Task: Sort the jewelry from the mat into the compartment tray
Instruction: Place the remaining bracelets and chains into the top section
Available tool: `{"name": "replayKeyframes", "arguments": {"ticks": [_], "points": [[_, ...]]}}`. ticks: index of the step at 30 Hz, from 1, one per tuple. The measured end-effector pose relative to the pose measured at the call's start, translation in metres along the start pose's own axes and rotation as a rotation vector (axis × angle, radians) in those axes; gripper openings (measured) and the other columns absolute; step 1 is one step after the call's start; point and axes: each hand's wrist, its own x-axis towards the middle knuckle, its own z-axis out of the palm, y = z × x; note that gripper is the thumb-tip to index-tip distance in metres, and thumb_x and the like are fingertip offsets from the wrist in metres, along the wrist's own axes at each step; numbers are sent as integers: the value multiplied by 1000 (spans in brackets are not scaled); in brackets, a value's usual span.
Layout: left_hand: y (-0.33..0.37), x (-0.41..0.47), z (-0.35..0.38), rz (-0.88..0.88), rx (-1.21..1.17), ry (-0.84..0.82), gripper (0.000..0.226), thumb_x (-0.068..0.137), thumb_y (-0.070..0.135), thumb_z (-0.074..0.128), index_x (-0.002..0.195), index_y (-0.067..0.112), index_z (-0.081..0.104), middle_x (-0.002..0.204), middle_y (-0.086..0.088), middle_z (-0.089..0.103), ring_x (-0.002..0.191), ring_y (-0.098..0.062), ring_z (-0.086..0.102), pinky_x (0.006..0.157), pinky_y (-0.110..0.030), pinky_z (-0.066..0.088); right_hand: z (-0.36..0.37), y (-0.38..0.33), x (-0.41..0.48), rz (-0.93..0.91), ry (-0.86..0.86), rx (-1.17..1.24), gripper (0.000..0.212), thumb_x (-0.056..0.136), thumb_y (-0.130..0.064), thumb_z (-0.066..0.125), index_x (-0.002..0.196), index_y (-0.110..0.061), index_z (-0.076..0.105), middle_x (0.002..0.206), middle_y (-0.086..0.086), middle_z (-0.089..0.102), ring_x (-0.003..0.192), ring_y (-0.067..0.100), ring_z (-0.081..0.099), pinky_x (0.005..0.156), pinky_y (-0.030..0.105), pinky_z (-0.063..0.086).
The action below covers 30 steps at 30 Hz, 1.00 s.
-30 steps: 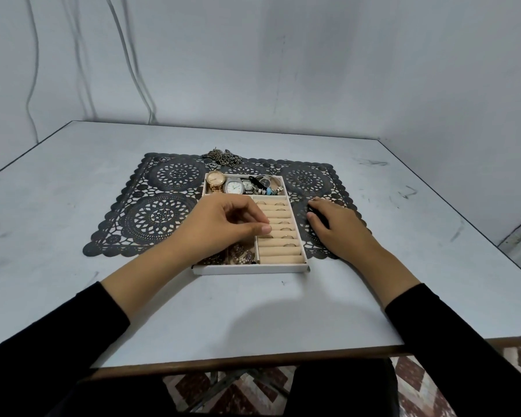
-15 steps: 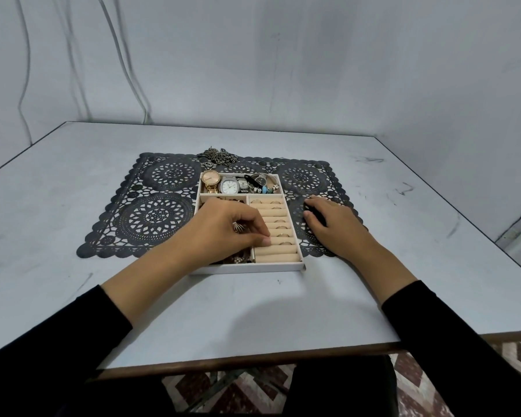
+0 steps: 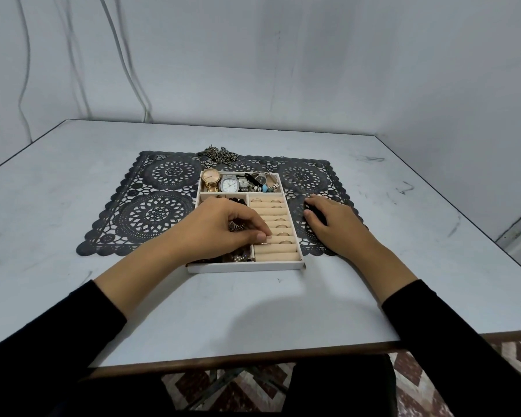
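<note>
A white compartment tray (image 3: 247, 267) lies on a black lace mat (image 3: 151, 212). Its back compartment holds watches (image 3: 229, 184) and a beaded bracelet. Its right part has beige ring rolls (image 3: 278, 255) with several rings. My left hand (image 3: 223, 230) hovers over the tray's left compartment, fingers curled round a small bunch of metal jewelry (image 3: 235, 226), fingertips at the ring rolls. My right hand (image 3: 334, 224) rests on the mat right of the tray, fingers curved over something dark. A tangled chain (image 3: 220, 154) lies at the mat's far edge.
The grey table (image 3: 73, 188) stands against a grey wall, its front edge near my body. Cables hang down the wall at the back left. Patterned floor shows below the table edge.
My left hand has shifted slightly so the metal jewelry shows between its fingers. My right hand stays on the mat. The view has tilted a little.
</note>
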Motion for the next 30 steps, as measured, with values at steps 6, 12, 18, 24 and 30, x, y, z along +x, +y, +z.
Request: {"name": "replayKeyframes", "arguments": {"ticks": [6,12,18,24,30], "points": [[4,-1,-1,-32,-54,-14,12,81,34,78,91,27,79,87,16,75,88,4,67,87,-28,54,0,0,0,9,0,-4,37,99,-29,47,132,-14,53,137,0,53,124,17,49,93,17,31],[5,-1,-1,-46,-73,-23,12,79,32,80,89,27,79,85,14,75,87,2,68,86,-29,55,0,0,0,5,3,-7,36,99,-29,47,131,-14,54,136,0,54,123,17,49,93,18,32],[4,0,-1,-74,-114,15,12,76,29,83,87,25,80,84,12,75,84,1,68,84,-23,54,0,0,0,5,-4,-2,36,99,-29,46,131,-15,54,135,0,55,122,18,50,94,21,33],[3,2,0,-139,-161,21,12,72,26,85,83,25,80,83,9,75,82,-3,70,83,-24,56,0,1,0,9,-10,-3,36,99,-30,46,130,-16,54,133,-2,56,120,17,51,91,21,34],[4,7,-2,-202,-191,-35,11,73,19,86,82,20,79,79,5,76,79,-7,71,79,-17,54,0,0,0,8,-11,-8,36,98,-30,46,131,-15,54,134,-2,56,121,16,51,90,17,31]]}}
